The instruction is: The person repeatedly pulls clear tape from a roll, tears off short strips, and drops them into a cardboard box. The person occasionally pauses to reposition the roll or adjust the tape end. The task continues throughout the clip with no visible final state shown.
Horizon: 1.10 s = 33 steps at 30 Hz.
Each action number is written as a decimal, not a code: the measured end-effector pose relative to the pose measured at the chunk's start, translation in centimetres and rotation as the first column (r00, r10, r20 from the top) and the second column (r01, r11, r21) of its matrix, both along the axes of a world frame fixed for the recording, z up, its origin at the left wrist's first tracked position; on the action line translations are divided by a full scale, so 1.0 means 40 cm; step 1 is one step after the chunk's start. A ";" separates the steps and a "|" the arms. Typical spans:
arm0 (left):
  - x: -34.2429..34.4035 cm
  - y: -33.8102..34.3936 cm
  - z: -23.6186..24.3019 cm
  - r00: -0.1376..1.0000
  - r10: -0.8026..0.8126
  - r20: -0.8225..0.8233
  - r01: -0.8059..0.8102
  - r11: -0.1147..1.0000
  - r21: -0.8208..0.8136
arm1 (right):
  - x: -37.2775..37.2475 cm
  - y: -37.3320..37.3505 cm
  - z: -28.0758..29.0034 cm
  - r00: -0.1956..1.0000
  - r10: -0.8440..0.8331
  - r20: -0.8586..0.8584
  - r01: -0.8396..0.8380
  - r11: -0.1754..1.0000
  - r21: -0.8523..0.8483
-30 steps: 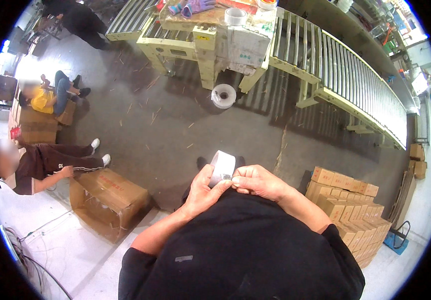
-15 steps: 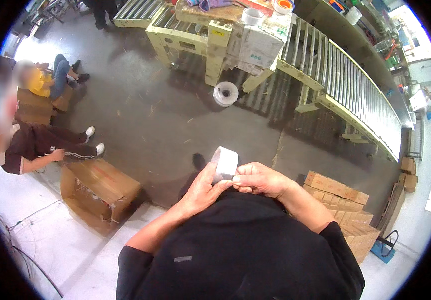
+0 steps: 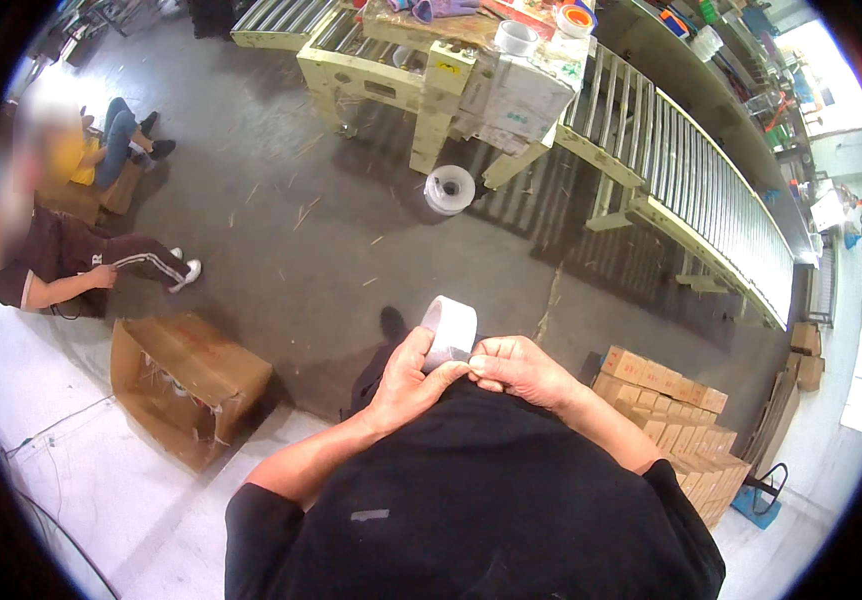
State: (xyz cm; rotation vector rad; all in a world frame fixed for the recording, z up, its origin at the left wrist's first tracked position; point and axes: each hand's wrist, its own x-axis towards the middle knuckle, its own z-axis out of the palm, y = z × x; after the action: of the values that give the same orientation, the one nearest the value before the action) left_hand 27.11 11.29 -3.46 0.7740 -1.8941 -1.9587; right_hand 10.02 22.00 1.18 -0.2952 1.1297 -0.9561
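Tape roll (image 3: 454, 328), one, two hands (image 3: 403, 392) on it

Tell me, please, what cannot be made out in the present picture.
All in the head view:
Lower part of the white tape roll: covered by the left grip.
Whatever the right grip pinches: hidden by its own finger and thumb.
Contents of the open carton: blurred, partly hidden by its walls.
Gloves: cut off by the upper edge.

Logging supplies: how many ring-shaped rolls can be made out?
4: a white tape roll in the left hand, a white floor roll, and a white ring and an orange-centred roll on the machine. Others may be hidden.
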 end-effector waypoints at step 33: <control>-0.156 -0.157 -0.029 0.966 0.230 0.121 -0.260 0.874 0.412 | -0.658 -0.307 -0.229 -0.359 -0.136 -0.923 -0.092 0.990 -0.110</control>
State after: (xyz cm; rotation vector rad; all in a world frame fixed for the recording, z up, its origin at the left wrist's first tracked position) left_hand 20.87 4.99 -4.60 1.1506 -1.3237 -2.2235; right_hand -16.30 9.73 -7.99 -1.5168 2.7604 -0.5861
